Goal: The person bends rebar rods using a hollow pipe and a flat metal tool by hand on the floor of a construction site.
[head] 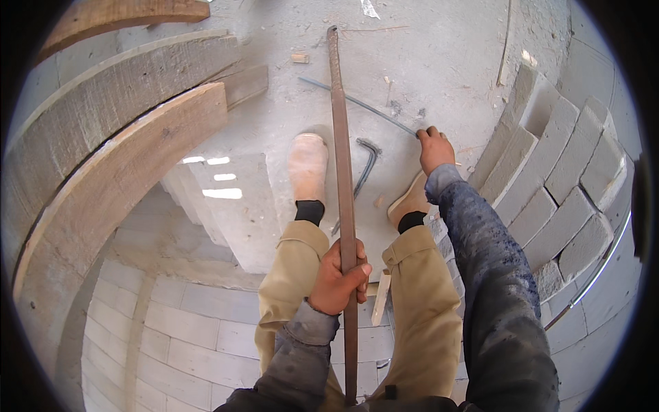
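Observation:
My left hand (344, 278) grips a long brown metal bar (342, 149), which runs from near my body out over the floor between my feet. The bar's far end is narrower and ribbed, with a small opening at its tip. Out to the right, my right hand (437, 149) has its fingers closed on the near end of a thin blue-grey metal rod (378, 112). That rod slants away to the left and passes under the bar. Beside the bar lies a bent metal rod (369, 159), its lower part partly hidden behind the bar.
Thick wooden planks (154, 139) curve along the left. Stacked grey blocks (548, 149) stand at the right. Below the concrete floor (267, 118) edge are steps (221, 206) and a block wall (190, 329). A wood scrap (299, 58) lies ahead; a wooden strip (381, 298) sits between my legs.

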Demonstrator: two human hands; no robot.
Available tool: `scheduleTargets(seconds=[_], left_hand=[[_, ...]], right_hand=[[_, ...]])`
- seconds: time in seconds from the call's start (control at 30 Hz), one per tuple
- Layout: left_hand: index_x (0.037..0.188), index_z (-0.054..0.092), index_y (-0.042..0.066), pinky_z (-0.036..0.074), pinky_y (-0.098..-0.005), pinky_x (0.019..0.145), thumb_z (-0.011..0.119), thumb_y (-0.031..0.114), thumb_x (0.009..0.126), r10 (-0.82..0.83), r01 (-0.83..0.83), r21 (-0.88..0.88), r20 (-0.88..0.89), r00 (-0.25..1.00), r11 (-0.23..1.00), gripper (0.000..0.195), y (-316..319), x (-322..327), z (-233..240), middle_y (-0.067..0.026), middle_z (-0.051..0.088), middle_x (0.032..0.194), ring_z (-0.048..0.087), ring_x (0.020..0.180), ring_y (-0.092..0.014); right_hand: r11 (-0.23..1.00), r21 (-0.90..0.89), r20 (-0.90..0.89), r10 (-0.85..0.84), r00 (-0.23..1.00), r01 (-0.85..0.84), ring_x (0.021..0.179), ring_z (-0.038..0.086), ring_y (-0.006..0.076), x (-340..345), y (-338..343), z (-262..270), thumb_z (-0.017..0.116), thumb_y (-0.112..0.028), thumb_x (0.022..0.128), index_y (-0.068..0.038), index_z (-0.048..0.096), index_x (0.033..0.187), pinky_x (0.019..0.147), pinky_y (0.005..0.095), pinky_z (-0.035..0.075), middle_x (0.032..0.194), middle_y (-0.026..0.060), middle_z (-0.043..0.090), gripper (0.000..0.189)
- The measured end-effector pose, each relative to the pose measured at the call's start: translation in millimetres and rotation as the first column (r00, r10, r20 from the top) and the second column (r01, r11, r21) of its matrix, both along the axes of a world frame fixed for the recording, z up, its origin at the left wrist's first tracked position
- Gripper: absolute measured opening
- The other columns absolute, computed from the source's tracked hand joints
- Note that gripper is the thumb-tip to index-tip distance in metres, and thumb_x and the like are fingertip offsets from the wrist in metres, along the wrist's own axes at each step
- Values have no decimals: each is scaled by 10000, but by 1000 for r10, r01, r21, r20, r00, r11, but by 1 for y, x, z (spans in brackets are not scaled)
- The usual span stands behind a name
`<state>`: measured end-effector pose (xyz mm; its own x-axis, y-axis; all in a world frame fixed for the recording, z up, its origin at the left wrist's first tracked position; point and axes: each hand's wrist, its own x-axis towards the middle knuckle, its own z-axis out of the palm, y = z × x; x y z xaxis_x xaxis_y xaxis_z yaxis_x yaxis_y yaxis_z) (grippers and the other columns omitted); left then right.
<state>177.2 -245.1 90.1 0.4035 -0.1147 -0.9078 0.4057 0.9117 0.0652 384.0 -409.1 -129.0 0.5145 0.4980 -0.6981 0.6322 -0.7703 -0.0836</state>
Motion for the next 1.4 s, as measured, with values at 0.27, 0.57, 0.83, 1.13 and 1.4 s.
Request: scheduleTargets(seconds=[0.27,0.57,0.83,1.13,1.4], left_hand=[[1272,346,27,419,-241,421,579,60,817,-15,40,-140,175,984,989,513,4,38,18,-19,445,596,476,449,-113],[1469,32,182,402,-237,357,539,88,827,-24,40,-105,143,989,994,823,-6,70,34,-74,479,648,468,391,-120],[1466,-56,186,417,-219,351,497,98,829,-88,99,-80,127,988,992,848,-18,81,46,-310,572,1009,491,389,-109],[1460,-37,124,426,-227,344,472,95,845,-112,131,-85,199,974,988,799,-31,79,39,-334,557,1055,522,405,-120],[1461,-25,114,445,-226,350,518,122,839,-156,171,-63,193,969,983,826,-33,80,42,-331,571,1007,533,408,-130]], right_hand=[[874,136,-74,-461,884,467,913,592,377,-7,-69,15,506,-8,793,-39,611,1011,793,439,483,1024,173,588,244],[758,108,-192,-619,761,644,945,590,365,-26,-39,-18,497,-21,800,-53,625,1075,841,417,477,1072,161,589,304],[696,150,-236,-664,709,702,965,586,360,-26,-41,-25,495,-24,806,-51,622,1092,849,412,475,1090,153,590,314],[691,76,-176,-701,691,719,984,583,366,-32,-64,-28,456,18,799,-46,612,1091,860,406,474,1086,163,582,337],[748,-41,-99,-663,742,663,915,623,349,-47,-50,-26,441,-44,861,-7,604,963,795,417,513,1008,177,594,196]])
